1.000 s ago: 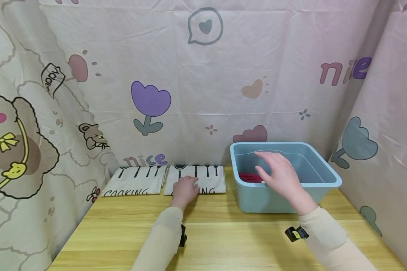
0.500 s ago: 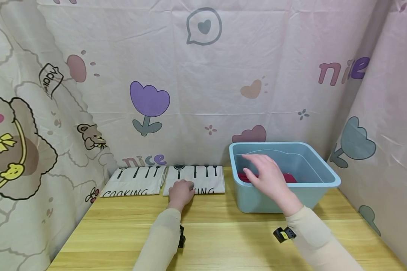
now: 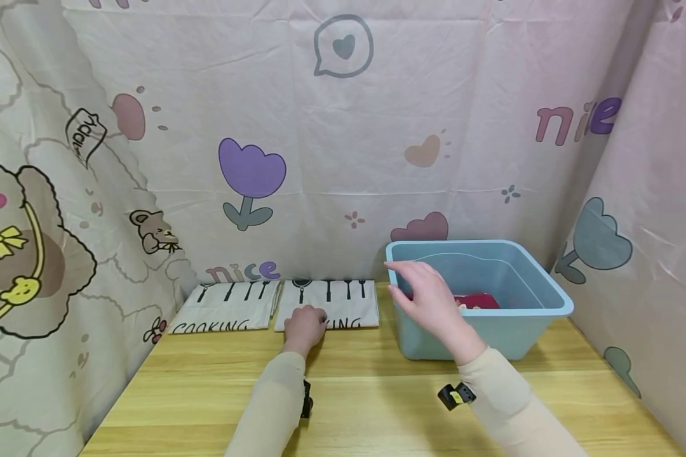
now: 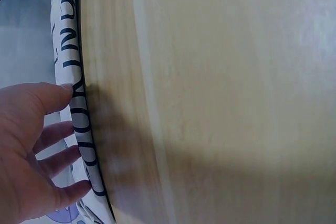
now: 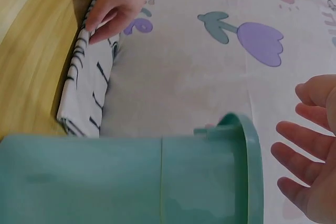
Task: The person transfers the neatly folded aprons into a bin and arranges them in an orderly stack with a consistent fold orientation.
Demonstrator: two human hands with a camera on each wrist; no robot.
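My left hand [image 3: 305, 327] rests on the near edge of a folded white cloth [image 3: 351, 308] printed with black kitchen tools and lettering. The left wrist view shows thumb and fingertips spread along the lettered front fold of that cloth [image 4: 79, 103], fingers slightly bent. Over the left side of a light blue plastic bin [image 3: 509, 336], my right hand [image 3: 431, 298] is raised and holds nothing. Its fingers [image 5: 299, 135] are spread and relaxed beside the bin's rim in the right wrist view. Inside the bin lies something red [image 3: 483, 301] with a pale print, partly hidden by that hand.
A second folded cloth [image 3: 223, 311] with the same print lies just left of the first. Both cloths and the bin stand at the back of the wooden table [image 3: 366, 406], close to a patterned curtain [image 3: 343, 158] that also runs along both sides.
My right hand has moved left across the bin toward the cloths, uncovering more of the red thing. The left hand has shifted slightly toward the cloth's near edge, then stayed there.
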